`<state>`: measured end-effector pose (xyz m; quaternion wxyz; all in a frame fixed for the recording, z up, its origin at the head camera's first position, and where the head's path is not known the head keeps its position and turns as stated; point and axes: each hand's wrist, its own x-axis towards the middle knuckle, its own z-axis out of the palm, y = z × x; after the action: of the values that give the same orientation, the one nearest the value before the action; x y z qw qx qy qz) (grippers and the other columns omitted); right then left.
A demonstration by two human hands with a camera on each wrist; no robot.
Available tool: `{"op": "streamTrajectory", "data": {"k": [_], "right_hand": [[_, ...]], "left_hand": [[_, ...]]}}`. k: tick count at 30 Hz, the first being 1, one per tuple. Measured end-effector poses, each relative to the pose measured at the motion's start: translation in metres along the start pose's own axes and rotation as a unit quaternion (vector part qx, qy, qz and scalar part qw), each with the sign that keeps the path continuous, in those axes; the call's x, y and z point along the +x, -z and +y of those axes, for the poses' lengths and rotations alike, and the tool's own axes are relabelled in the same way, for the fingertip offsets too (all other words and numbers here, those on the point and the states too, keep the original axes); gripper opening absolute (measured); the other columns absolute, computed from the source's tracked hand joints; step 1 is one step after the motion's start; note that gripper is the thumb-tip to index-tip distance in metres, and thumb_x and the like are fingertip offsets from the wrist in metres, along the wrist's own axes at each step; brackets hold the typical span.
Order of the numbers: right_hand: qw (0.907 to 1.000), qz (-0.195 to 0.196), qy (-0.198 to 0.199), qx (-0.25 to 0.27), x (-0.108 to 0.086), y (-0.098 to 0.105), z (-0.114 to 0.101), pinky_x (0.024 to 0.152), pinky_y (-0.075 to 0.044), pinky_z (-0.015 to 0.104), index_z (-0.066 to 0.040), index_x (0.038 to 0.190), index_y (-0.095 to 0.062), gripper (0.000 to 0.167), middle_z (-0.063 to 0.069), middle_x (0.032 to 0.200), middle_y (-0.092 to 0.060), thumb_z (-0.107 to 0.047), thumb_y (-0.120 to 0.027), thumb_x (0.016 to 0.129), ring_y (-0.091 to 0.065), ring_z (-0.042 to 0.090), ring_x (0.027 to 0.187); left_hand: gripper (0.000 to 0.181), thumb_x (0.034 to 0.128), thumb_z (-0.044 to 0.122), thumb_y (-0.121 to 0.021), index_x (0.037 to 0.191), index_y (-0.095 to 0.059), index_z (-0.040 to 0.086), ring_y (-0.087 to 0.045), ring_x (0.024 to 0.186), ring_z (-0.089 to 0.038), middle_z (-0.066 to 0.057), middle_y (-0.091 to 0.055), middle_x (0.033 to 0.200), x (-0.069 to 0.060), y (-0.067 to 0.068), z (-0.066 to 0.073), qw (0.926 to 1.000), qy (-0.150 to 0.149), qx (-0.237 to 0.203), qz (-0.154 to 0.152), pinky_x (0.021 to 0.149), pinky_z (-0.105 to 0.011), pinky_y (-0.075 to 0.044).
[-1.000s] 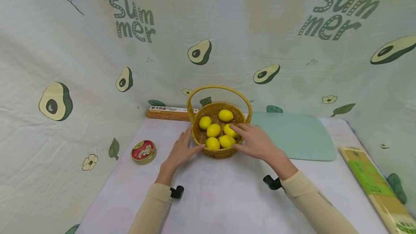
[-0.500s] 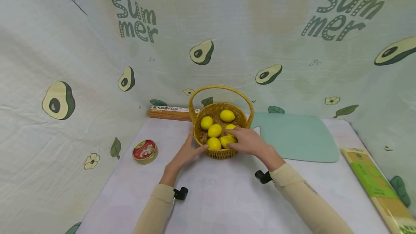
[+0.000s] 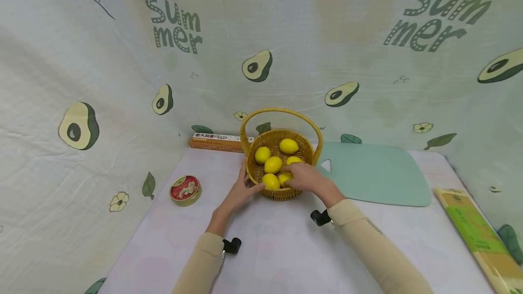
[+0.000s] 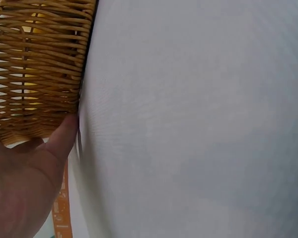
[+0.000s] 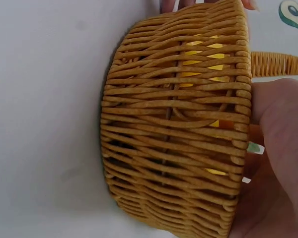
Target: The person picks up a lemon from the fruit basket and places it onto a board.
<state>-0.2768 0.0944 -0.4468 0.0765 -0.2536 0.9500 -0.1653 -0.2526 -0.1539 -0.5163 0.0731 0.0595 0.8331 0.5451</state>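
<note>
**Right hand (image 3: 308,178) among the lemons (image 3: 273,164), left hand (image 3: 241,193) against the wicker basket (image 3: 279,194)**

A pale cloth (image 3: 302,26) printed with avocado halves, leaves and the word "summer" rises behind everything, and a whitish worktop (image 3: 269,253) spreads out in front of it. Beige sleeves (image 3: 376,244) cover both forearms. At the back right a pale green cutting board (image 3: 380,176) lies flat, the triangular hole at its left end just beside the basket. Near the right edge lies a long packet (image 3: 476,230) with a green band.

The wicker basket stands upright towards the back of the worktop, its hooped handle (image 3: 282,110) raised. Just beside it, at the back left, is a slim box (image 3: 216,144) lettered "PASTA".

The left hand is spread wide at the basket's left front, its thumb touching the woven wall. The right hand lies over the front right rim, thumb and fingers on either side of the front right lemon; I cannot tell whether they grip it.

Out to the left, well apart from the basket, sits a round tin (image 3: 185,190) with a red top. Six lemons show inside the basket: one at the back, one left, one in the middle, one right and two in front.
</note>
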Motion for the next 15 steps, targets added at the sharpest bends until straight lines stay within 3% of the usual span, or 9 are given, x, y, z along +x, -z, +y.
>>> {"op": "streamTrajectory", "data": {"k": [9,15], "right_hand": [[0.9997,-0.023,-0.007,0.010,0.0059,0.0013,-0.0010,0.080,-0.052,0.033,-0.010,0.125,-0.069,0.038,0.004,0.115,-0.072,-0.017,-0.070,0.087,-0.057,0.015,0.086],[0.9998,0.009,0.006,-0.019,0.0045,0.0039,-0.0045,0.070,-0.044,0.032,-0.012,0.125,-0.069,0.041,0.001,0.104,-0.071,-0.019,-0.072,0.084,-0.053,0.017,0.081]], "left_hand": [[0.108,0.0842,0.053,-0.074,0.151,0.010,0.054,-0.024,0.151,-0.038,0.008,0.001,0.169,0.0009,-0.0017,-0.0013,0.9991,0.007,-0.040,-0.012,0.121,-0.058,-0.025],[0.107,0.0831,0.055,-0.074,0.151,0.009,0.056,-0.025,0.150,-0.042,0.004,0.000,0.169,-0.0024,-0.0013,-0.0001,0.9987,-0.001,-0.050,-0.007,0.114,-0.058,-0.037]]}}
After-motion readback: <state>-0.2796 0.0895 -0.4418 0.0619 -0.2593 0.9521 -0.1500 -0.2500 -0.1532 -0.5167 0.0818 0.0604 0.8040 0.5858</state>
